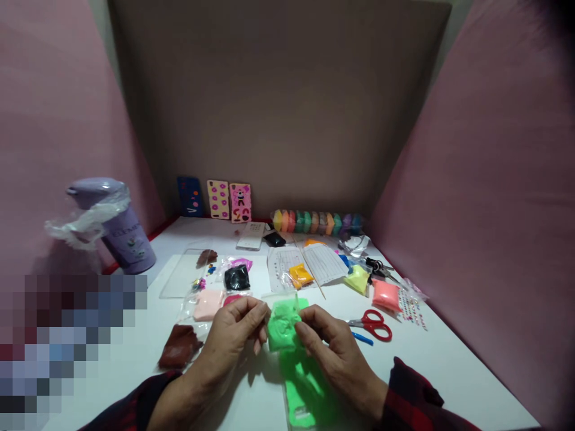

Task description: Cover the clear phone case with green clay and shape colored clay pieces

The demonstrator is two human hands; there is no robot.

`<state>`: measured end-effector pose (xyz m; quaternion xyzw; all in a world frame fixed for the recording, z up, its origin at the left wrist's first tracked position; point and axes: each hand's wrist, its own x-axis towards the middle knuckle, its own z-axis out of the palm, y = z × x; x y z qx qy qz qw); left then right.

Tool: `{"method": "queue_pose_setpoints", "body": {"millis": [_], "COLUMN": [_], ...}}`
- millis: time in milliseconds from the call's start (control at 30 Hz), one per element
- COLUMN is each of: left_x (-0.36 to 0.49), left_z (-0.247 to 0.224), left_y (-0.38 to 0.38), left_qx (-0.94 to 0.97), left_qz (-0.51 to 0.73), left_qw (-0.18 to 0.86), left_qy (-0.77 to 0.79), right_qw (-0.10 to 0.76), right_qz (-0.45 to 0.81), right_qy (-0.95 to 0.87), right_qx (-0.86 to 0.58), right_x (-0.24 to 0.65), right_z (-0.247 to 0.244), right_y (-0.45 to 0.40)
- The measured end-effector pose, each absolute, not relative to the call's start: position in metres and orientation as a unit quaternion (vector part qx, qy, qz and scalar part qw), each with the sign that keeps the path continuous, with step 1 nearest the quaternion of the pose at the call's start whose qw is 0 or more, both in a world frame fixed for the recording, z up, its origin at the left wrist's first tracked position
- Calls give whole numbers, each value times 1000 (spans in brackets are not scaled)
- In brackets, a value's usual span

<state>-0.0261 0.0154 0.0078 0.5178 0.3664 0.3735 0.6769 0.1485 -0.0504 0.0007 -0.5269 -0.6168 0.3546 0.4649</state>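
In front of me a clear plastic bag of bright green clay (pixel 283 328) is held up between both hands. My left hand (pixel 231 332) is closed in a pinch at the bag's left edge. On the other side, my right hand (pixel 335 350) pinches the right edge with thumb and forefinger. Below the bag lies a flat green-covered phone case (pixel 299 386) with an opening near its lower end, partly hidden by the bag and my right hand. Dark brown clay in plastic (pixel 179 347) lies left of my left hand.
Red-handled scissors (pixel 375 326) and a blue stick (pixel 362 339) lie to the right. Several clay packets, including a black one (pixel 236 278) and a coral one (pixel 385 295), surround papers (pixel 330 263). A purple tumbler (pixel 128 239) stands left; decorated phone cases (pixel 218 200) lean at the back.
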Motion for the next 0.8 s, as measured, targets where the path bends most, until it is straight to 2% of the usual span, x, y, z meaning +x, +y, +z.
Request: {"method": "queue_pose_setpoints", "body": {"millis": [267,500,667,800], "left_x": [-24,-25,-25,-25], "left_z": [6,-1,1,3], "left_y": [16,12,13,13], "left_qx": [509,565,547,544], "left_qz": [356,283,313,323], "left_qw": [699,711,708,705], "left_qy": [355,308,318,321], "right_qw": [488,502,466,433], "right_qz": [376,369,357,299], "right_qy": [-587,-576,-615,-653], "right_qx": [-525,-529,-526,-545], "right_x": [149,148,149,149], "right_z": [-4,-1,5,5], "right_y": [-49,-49,-52,-53]}}
